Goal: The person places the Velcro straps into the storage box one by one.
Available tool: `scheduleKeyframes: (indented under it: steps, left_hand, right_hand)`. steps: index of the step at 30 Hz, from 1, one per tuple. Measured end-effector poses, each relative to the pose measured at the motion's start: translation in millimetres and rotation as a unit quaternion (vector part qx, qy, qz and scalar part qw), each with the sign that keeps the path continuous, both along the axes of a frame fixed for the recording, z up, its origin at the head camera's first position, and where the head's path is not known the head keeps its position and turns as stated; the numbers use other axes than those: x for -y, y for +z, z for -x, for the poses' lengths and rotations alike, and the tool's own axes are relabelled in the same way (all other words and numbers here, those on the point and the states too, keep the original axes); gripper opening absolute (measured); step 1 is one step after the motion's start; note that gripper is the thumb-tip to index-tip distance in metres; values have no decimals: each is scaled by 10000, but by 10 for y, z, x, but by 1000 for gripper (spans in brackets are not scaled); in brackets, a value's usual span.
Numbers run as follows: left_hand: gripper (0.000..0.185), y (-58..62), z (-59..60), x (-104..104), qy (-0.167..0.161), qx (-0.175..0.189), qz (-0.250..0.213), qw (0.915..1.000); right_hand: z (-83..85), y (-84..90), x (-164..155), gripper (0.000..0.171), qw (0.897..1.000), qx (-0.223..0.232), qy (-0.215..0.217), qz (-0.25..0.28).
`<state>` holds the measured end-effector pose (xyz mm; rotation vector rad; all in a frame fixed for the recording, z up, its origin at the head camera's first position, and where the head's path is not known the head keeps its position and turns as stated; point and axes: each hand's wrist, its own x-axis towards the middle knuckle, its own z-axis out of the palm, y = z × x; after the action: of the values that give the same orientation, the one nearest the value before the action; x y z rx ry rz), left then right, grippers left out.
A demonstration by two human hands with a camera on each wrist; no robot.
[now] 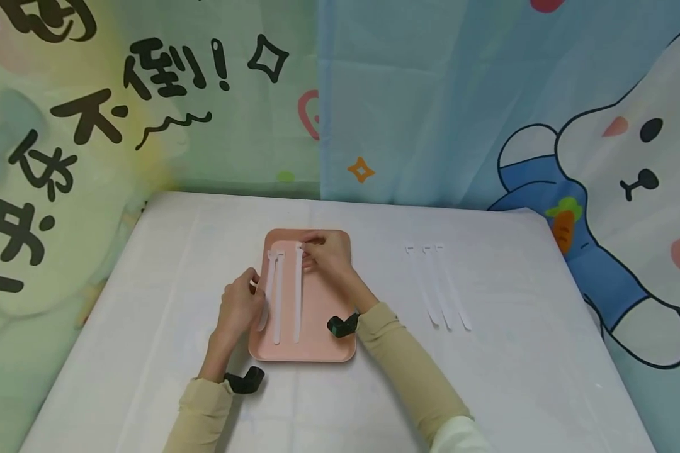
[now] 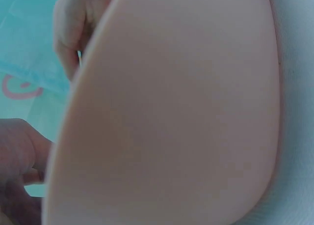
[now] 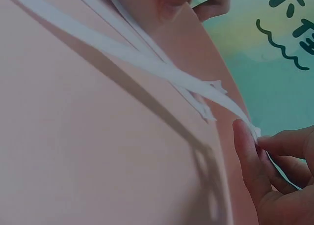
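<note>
A pink tray (image 1: 323, 327) bears several slim white straps, each with a small wider head. My right hand (image 1: 330, 255) is at its far end, pinching the head of a white strap (image 1: 298, 302) between thumb and fingers. In the right wrist view this strap (image 3: 132, 63) slants over the tray and throws a shadow on it. To its left are two more straps, including one white strap (image 1: 278, 302) beside it. My left hand (image 1: 240, 302) grips the tray's left rim, thumb at the inner side, fingers beyond the edge. The tray's pink surface (image 2: 181, 102) fills most of the left wrist view.
Three more white straps (image 1: 444, 289) lie side by side on the white-covered table (image 1: 515, 377), right of the tray. Behind the table hang printed cloths (image 1: 408, 107) with lettering and a cartoon animal. Each wrist carries a black camera mount (image 1: 246, 380).
</note>
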<state>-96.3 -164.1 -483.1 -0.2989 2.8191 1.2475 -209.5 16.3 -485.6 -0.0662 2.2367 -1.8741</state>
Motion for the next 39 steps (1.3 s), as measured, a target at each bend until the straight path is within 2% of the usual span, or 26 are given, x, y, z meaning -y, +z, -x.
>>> scheduleKeyframes:
  steps: [4, 11, 17, 21, 30, 39]
  left_hand:
    - [12, 2, 5, -12, 20, 6, 31, 10000]
    - [9, -28, 16, -49, 26, -26, 14, 10000]
    - [7, -49, 14, -48, 55, -32, 8, 10000]
    - [7, -53, 16, -29, 98, -23, 37, 9999]
    - [8, -40, 22, -44, 36, 33, 14, 10000]
    - [9, -16, -3, -6, 2, 40, 41, 10000]
  right_hand:
    - [25, -66, 27, 15, 9998, 22, 184, 42]
    - [35, -135, 57, 16, 9982, -222, 197, -530]
    - [39, -178, 99, 16, 9996, 96, 221, -173]
    - [53, -184, 134, 16, 9990, 94, 322, -279]
    - [40, -130, 77, 28, 9908, -109, 677, -1164]
    - [-29, -8, -55, 26, 9914, -181, 707, -1086]
